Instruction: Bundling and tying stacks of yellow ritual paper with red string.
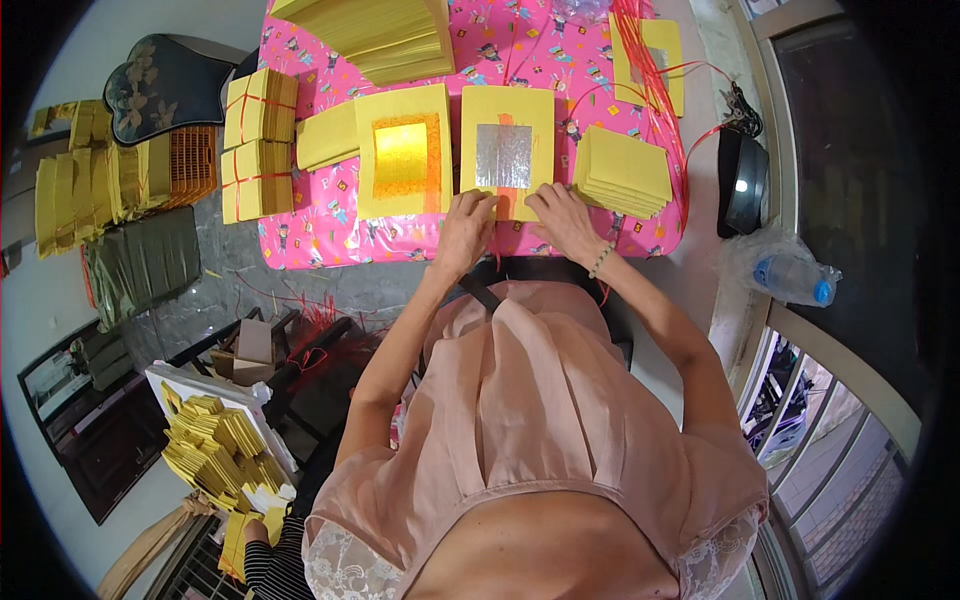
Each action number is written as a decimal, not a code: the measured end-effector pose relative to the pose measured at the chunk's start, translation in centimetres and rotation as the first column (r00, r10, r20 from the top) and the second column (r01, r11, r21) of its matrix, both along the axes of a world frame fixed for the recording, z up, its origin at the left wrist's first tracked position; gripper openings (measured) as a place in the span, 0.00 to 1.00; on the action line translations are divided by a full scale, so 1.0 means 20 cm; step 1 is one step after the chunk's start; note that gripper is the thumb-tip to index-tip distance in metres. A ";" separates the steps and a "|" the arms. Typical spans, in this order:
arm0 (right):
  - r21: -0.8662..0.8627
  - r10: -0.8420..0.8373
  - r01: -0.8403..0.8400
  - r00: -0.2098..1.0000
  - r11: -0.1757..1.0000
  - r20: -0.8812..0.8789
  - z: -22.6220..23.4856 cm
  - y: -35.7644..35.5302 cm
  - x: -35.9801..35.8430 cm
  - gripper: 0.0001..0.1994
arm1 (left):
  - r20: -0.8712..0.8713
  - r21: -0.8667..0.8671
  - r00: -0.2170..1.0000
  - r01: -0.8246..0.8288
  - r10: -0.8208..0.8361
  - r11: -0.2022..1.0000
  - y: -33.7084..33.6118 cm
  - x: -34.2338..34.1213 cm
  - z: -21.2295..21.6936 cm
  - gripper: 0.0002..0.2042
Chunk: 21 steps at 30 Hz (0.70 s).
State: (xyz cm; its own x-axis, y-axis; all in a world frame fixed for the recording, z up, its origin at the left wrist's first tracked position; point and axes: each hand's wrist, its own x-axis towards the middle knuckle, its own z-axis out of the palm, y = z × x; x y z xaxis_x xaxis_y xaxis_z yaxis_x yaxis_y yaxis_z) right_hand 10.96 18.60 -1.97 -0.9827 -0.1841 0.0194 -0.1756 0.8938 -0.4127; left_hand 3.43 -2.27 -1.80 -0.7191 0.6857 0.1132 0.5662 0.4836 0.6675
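A yellow sheet of joss paper [545,110] with a silver foil square [503,157] lies in front of me, upright to my view. My left hand [468,232] grips its near left corner, fingers bent. At its near right corner my right hand [566,222], with a beaded bracelet at the wrist, also has bent fingers on the edge. Red ribbon shows between the hands, at the near edge; whether either hand holds it I cannot tell. To the left sits joss paper with a gold square [402,160] on an orange patch. A fanned stack of folded yellow paper [622,172] lies to the right.
The table wears a pink patterned cloth [330,235]. Tied yellow bundles [258,180] stand at its left edge, a tall paper stack [385,45] at the back. Red strings [650,75] trail at right, near a bagged bottle [795,278]. Another person's striped sleeve [275,565] is lower left.
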 end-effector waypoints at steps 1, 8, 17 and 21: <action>0.045 0.012 -0.012 1.000 0.999 -0.004 -0.02 0.00 -0.01 0.19 | -0.012 -0.013 1.000 0.007 -0.007 1.000 0.00 0.00 0.00 0.20; -0.028 0.056 -0.059 0.993 0.998 -0.108 -0.07 0.04 -0.01 0.12 | -0.071 -0.087 0.997 0.016 -0.022 0.996 0.01 -0.01 -0.07 0.21; -0.250 -0.012 0.025 0.999 0.968 0.052 -0.02 0.08 -0.06 0.07 | 0.047 -0.018 0.999 -0.010 0.011 1.000 -0.02 -0.07 -0.06 0.09; -0.327 -0.044 0.078 0.993 0.942 0.112 -0.04 0.09 -0.08 0.08 | 0.059 -0.017 0.998 -0.007 0.008 1.000 -0.02 -0.08 -0.07 0.09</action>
State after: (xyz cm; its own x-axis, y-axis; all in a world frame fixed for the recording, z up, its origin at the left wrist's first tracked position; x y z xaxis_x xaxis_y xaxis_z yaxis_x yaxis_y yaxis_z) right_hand 9.36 20.49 -2.72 -0.9918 -0.1241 -0.0313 -0.0670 0.7121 -0.6988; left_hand 1.85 -2.75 -3.11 -0.7291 0.6819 0.0590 0.5224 0.4986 0.6917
